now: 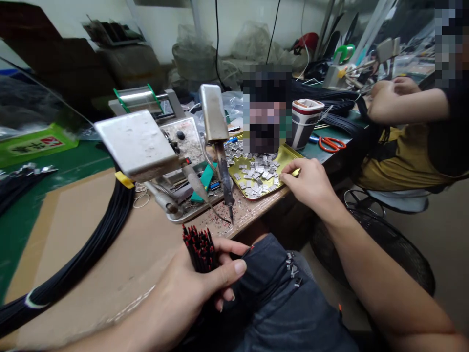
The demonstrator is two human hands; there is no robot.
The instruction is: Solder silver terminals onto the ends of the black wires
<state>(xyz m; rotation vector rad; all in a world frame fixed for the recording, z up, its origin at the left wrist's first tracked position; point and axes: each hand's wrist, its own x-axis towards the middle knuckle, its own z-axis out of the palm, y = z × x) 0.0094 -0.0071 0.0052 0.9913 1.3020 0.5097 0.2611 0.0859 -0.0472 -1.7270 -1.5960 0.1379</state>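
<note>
My left hand [190, 288] is closed around a bundle of thin black wires with red-tipped ends [200, 247], held upright near the table's front edge. My right hand [306, 183] reaches into a yellow tray [289, 154] of several small silver metal pieces [256, 173], fingers pinched on a piece at the tray's right edge. A soldering iron [224, 178] hangs tip-down on a metal stand between the two hands.
A metal soldering machine [141, 142] stands behind a long black cable bundle [91, 244] on brown cardboard. A white and red cup [305, 122] and orange scissors [331, 143] lie beyond the tray. Another person [410, 137] works at the right. A fan [384, 239] stands on the floor.
</note>
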